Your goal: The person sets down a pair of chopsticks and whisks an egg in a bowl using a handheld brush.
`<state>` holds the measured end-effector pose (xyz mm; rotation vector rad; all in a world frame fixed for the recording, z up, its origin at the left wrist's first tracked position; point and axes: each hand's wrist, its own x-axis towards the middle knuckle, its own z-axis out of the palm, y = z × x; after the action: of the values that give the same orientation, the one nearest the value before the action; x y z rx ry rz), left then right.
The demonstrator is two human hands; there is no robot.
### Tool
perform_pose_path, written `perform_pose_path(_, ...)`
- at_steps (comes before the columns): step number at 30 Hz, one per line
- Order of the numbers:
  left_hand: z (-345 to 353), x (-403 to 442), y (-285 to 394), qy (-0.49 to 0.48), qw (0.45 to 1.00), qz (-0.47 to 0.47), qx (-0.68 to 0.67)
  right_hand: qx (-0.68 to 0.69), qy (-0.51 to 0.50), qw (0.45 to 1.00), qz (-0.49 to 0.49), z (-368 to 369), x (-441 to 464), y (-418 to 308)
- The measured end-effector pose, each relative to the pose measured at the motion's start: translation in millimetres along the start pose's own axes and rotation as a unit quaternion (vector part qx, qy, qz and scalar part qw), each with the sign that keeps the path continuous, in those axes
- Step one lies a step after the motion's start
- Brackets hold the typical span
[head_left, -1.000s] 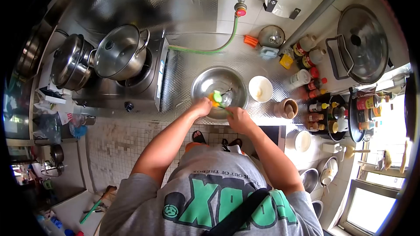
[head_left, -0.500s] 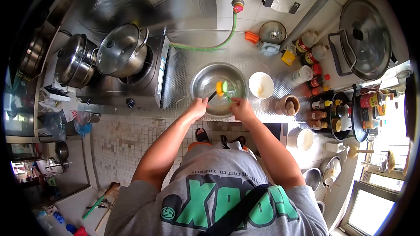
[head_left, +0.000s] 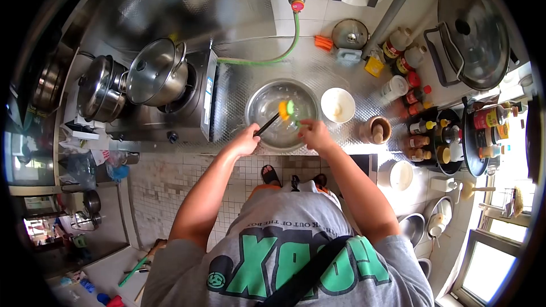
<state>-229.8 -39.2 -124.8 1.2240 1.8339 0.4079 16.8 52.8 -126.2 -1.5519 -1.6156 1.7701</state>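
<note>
On the metal counter sits a round stainless-steel basin [head_left: 264, 95]. My left hand [head_left: 245, 140], at its near left rim, is closed around the thin black handle of a tool with a yellow head [head_left: 283, 110]. Closed at the near right rim, my right hand [head_left: 314, 135] pinches the thin green stem of a tool with a green head [head_left: 290, 107]. Both heads are side by side over the basin; I cannot make out their exact kind or whether they touch. A white bowl [head_left: 338, 98] stands to the basin's right.
At the left, a lidded steel pot [head_left: 151, 74] sits on the gas stove [head_left: 190, 116], beside another pot [head_left: 99, 94]. A wooden mortar [head_left: 367, 131] with a pestle stands right of the white bowl. Several sauce bottles [head_left: 401, 62] line the right side. A green hose [head_left: 250, 61] crosses behind.
The view has shifted slightly. My left hand has drawn a little left, away from the basin, showing more of the black handle. Both tool heads remain over the basin.
</note>
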Motion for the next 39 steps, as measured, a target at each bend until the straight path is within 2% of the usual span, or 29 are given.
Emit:
perform_pose_path(1, -2.8, -1.1, 1.9, -0.023, 1.0, -0.009, 0.0, -0.002, 0.039, 0.999, 0.025, -3.6, 2.6, 0.1)
perform_pose_path(3, 0.9, -2.1, -0.6, -0.004, 1.0, 0.004, 0.021, -0.079, 0.043, 0.996, -0.023, -2.6, 6.9, 17.1)
perform_pose_path(4, -0.1, -2.4, 1.1, 0.007, 0.999, 0.011, 0.032, -0.117, 0.045, 0.991, -0.049, -0.9, -1.6, 1.2)
perform_pose_path(5, 0.4, -2.1, 2.3, 0.005, 1.0, -0.016, 0.015, -0.088, -0.009, 0.996, -0.018, -7.2, -16.2, -11.8)
perform_pose_path(8, 5.6, -2.8, 15.8, -0.001, 0.997, -0.076, -0.006, -0.088, 0.034, 0.994, -0.056, 2.9, -12.3, 1.5)
perform_pose_path(9, 8.2, -1.6, 18.5, -0.002, 0.996, -0.084, 0.008, -0.122, 0.084, 0.986, -0.081, 9.0, -14.0, -1.4)
perform_pose_path(12, 4.8, 2.6, 10.5, 0.011, 0.997, -0.077, 0.02, -0.122, -0.061, 0.988, -0.069, 13.9, -31.4, -11.5)
perform_pose_path(13, 5.4, 2.4, 5.1, 0.013, 0.997, -0.07, 0.019, -0.125, -0.065, 0.987, -0.08, 9.5, -30.9, -12.8)
perform_pose_path(16, 3.3, 0.3, 2.5, -0.007, 1.0, -0.019, -0.016, -0.148, 0.097, 0.981, -0.081, 9.8, 4.8, 17.9)
perform_pose_path(17, 3.8, 1.9, -1.2, -0.029, 1.0, -0.004, -0.01, -0.098, 0.055, 0.992, -0.049, 10.6, 8.7, 25.1)
perform_pose_path(20, -3.4, -1.3, 0.9, -0.064, 0.998, -0.025, -0.004, -0.067, -0.101, 0.992, 0.018, 0.1, -35.3, -42.4)
perform_pose_path(21, -11.0, -7.6, 15.6, -0.105, 0.982, -0.13, -0.093, -0.09, -0.044, 0.995, 0.0, -0.2, -23.7, -28.4)
perform_pose_path(23, -7.1, -4.7, 10.0, -0.066, 0.997, -0.025, -0.015, -0.136, 0.071, 0.987, -0.038, -0.3, 11.1, 5.6)
perform_pose_path(24, -5.3, -2.8, 2.9, -0.045, 0.998, 0.026, 0.023, -0.125, 0.017, 0.992, -0.026, -0.9, 0.7, -2.3)
perform_pose_path(25, -2.3, 3.0, -7.8, -0.029, 0.998, 0.032, 0.036, -0.112, -0.037, 0.993, -0.016, -2.8, -21.1, -23.6)
perform_pose_path(26, -4.2, 6.3, -10.9, -0.017, 1.0, 0.015, 0.014, -0.099, -0.09, 0.991, -0.006, -3.2, -35.5, -38.5)
perform_pose_path(27, -3.4, 8.0, -12.9, -0.007, 1.0, -0.004, -0.008, -0.108, -0.109, 0.987, -0.039, -1.9, -40.1, -41.2)
perform_pose_path(29, -1.8, 5.8, -7.8, 0.013, 0.999, -0.013, -0.041, -0.181, 0.042, 0.976, -0.118, 7.1, -3.4, 6.8)
perform_pose_path(30, -0.6, 2.7, -0.7, 0.014, 1.0, -0.025, 0.006, -0.217, 0.116, 0.956, -0.158, 10.4, 10.2, 23.9)
perform_pose_path(32, -2.8, 1.5, 10.5, 0.021, 0.993, -0.05, 0.104, -0.222, -0.007, 0.969, -0.112, 6.5, -21.4, -14.9)
perform_pose_path(34, -0.7, 5.0, 0.2, 0.031, 0.994, -0.03, 0.1, -0.15, -0.11, 0.98, -0.065, 8.0, -41.2, -35.0)
perform_pose_path(38, 2.6, 13.6, 4.8, 0.006, 0.993, -0.012, 0.115, -0.165, 0.063, 0.983, -0.053, 15.1, 9.1, 14.5)
perform_pose_path(39, 6.4, 17.9, 4.1, 0.006, 0.99, -0.002, 0.14, -0.209, 0.046, 0.975, -0.062, 18.3, 6.3, 14.0)
